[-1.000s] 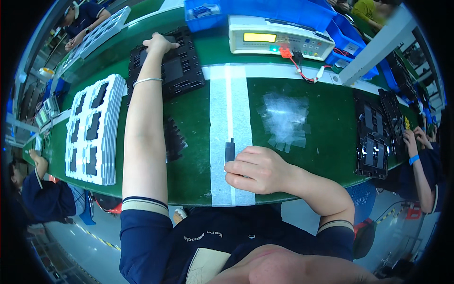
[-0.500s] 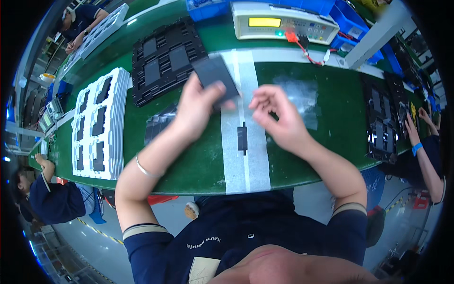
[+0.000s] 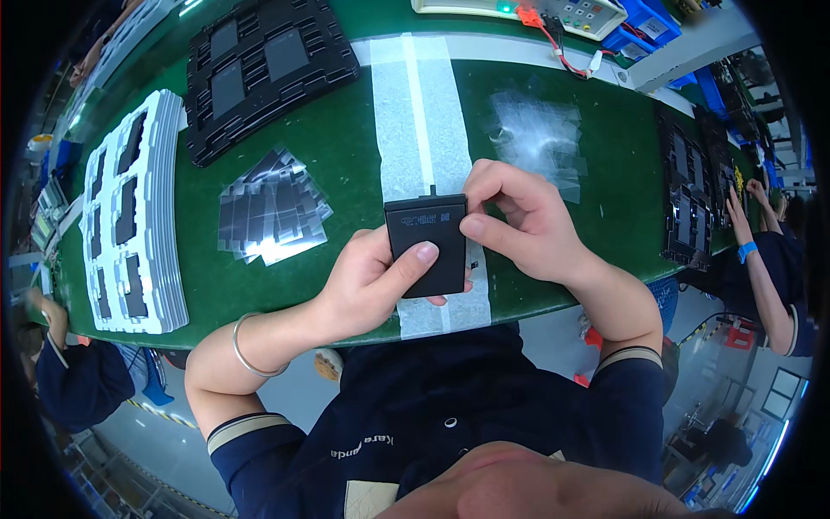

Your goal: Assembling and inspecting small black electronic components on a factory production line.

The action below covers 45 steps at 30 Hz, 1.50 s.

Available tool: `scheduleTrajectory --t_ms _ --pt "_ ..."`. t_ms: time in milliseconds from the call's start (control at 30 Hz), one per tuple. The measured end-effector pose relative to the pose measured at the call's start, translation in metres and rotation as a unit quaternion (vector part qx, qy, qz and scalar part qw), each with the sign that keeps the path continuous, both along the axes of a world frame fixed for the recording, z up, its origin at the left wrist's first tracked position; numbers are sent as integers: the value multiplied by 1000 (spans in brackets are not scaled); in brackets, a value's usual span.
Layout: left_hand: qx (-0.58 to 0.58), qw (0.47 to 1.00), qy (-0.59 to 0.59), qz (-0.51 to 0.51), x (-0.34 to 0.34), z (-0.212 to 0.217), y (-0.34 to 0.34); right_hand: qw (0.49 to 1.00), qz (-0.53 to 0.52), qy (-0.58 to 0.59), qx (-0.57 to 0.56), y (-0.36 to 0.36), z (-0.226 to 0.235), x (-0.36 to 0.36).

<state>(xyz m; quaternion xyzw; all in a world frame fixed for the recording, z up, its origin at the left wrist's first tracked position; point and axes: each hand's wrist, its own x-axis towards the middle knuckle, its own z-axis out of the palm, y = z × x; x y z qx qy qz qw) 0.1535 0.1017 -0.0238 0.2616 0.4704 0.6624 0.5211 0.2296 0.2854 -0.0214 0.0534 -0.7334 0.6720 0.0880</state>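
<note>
My left hand (image 3: 367, 281) grips a flat black battery (image 3: 428, 251), thumb across its face and fingers beneath. Small pale print sits near the battery's upper end, and a short dark tab sticks out beyond that end. My right hand (image 3: 527, 225) is closed at the battery's upper right corner, thumb and index finger pinching its edge. Whether a thin film or tab is between those fingertips, I cannot make out. Below both hands a white strip (image 3: 415, 112) runs across the green bench (image 3: 346, 147). Left of them lies a fanned pile of glossy dark film pieces (image 3: 272, 208).
Stacked white trays (image 3: 164, 216) with black batteries stand at the left, with a black tray (image 3: 268, 69) behind. Clear film sheets (image 3: 536, 138) lie right of the strip. A tester (image 3: 553, 13) with a red lead (image 3: 562, 56) is at the back. Another person's hand (image 3: 743, 216) is at right.
My left hand has brought the battery from the black tray's side to the strip, turning it upright. My right hand has closed on its corner. The view has shifted, uncovering the dark film pile.
</note>
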Motion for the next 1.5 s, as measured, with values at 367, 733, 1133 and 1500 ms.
scheduleTrajectory --t_ms 367,733,1133,1500 --pt "-15 1000 -4 -9 5 -5 2 995 27 -80 -49 9 1 3" --pt "19 988 -85 -126 1 -3 -3 928 237 -146 -246 9 -8 -9" --pt "26 982 -77 -171 0 -4 -3 908 236 -137 -318 1 -16 -7" --pt "-78 990 104 -63 -1 -3 2 990 70 -71 -102 16 -3 -6"
